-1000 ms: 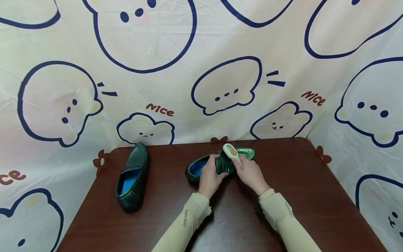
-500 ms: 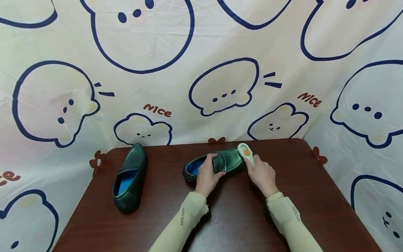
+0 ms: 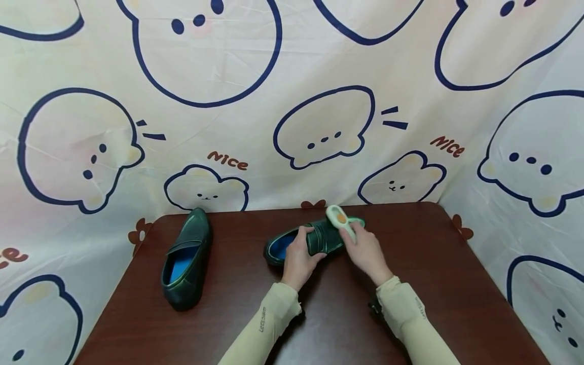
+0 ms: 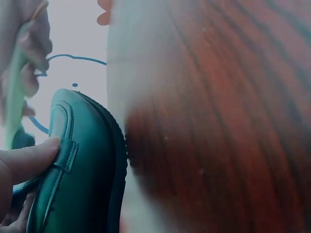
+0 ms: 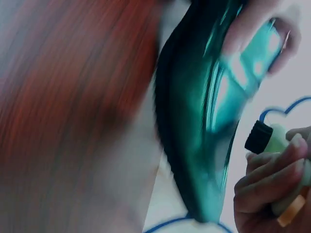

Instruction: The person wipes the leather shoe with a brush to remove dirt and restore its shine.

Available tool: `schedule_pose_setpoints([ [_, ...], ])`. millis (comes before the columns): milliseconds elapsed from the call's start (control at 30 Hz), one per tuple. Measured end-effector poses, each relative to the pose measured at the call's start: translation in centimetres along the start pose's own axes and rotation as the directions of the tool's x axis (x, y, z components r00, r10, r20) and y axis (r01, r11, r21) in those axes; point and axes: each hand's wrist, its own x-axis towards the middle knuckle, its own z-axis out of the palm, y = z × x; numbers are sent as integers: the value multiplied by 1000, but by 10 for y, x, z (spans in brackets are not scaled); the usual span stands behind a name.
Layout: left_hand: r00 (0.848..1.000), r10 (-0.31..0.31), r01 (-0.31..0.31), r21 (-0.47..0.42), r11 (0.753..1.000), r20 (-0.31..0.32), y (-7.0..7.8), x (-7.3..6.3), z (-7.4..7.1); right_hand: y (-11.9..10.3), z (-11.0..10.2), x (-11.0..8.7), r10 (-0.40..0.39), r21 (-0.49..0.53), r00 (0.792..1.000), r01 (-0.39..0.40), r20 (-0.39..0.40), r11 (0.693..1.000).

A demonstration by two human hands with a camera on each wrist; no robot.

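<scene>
A dark green loafer [image 3: 322,237] with a blue insole lies sideways near the table's back edge, toe to the right. My left hand [image 3: 298,259] grips it at the middle, its thumb [image 4: 41,154] on the strap in the left wrist view. In my right hand [image 3: 367,254] is a pale green brush [image 3: 338,218] with an orange spot. It is held over the front of the loafer. The right wrist view shows the brush's black head [image 5: 258,137] apart from the shoe's upper, with my fingers [image 5: 272,182] curled round the handle.
The matching green loafer [image 3: 197,230] stands at the left of the brown table [image 3: 242,304], toe toward the back. A white cloth [image 3: 255,61] printed with blue cartoon outlines hangs behind and along the sides.
My right hand with the brush went right to the loafer's toe, then came back left over the vamp. The left hand keeps its hold, and the loafer has hardly shifted.
</scene>
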Motion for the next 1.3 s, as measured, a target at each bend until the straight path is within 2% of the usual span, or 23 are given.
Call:
schedule_pose_setpoints([
  [100,1000,-4,4,-5,1000,16,-1,-5,1,-14,10,-3,-32,42,997,29,70,999],
  [233,999,-9,9,-5,1000,33,-3,-9,3,-21,17,-7,-44,30,996,42,77,999],
  [400,1000,11,-11,-5,1000,20,-3,-8,3,-12,15,-7,-50,-92,999,50,-1,994],
  [500,1000,14,-14,-5,1000,19,-3,-7,2,-2,11,-8,-36,-183,997,24,-61,983],
  [600,1000,9,-9,2,1000,22,-4,-7,0,7,5,-9,-12,-226,995,-11,-103,974],
  [867,999,-18,18,4,1000,42,-3,-3,-3,28,-14,-10,32,-255,978,-86,-208,963],
  [967,999,-13,13,4,1000,30,-3,-3,-2,35,-23,-8,54,-261,969,-119,-243,958],
  [1167,999,36,-36,9,999,0,-2,-10,2,44,-38,-5,100,-226,954,-168,-284,959],
  [1300,994,107,-106,36,994,-34,-2,-12,4,44,-41,-6,95,-181,947,-156,-307,971],
])
